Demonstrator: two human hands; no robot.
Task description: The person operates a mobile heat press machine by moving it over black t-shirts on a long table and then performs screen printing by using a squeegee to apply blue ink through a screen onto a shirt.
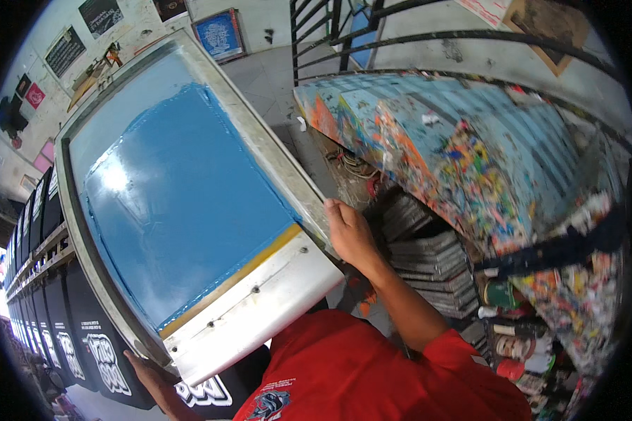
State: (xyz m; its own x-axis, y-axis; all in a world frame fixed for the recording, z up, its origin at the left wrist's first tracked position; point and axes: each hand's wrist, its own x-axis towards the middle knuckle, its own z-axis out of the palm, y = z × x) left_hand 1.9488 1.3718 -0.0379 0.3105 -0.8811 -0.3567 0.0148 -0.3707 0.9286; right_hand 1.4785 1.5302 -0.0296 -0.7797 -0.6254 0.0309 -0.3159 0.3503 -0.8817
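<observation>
A large screen printing frame [256, 151] with pale metal sides fills the middle left, tilted away from me. Blue ink or coating [182, 189] covers most of its mesh, glossy, with thick ridges at the edges. Across the near end lies a wide squeegee [253, 291] with a silver metal holder, several bolts and a yellow blade edge. My right hand [351, 238] is closed round the frame's right side, thumb on top, close to the squeegee's end. At the near left corner my left hand [151, 382] grips the frame, its fingers partly hidden.
Rows of black printed panels [84, 330] hang along the left. A paint-splattered blue board [463, 154] stands at right below black metal bars [470, 35]. Under it are stacked grey slabs [428, 274] and assorted containers [519, 344]. A blue framed screen [220, 35] leans on the far wall.
</observation>
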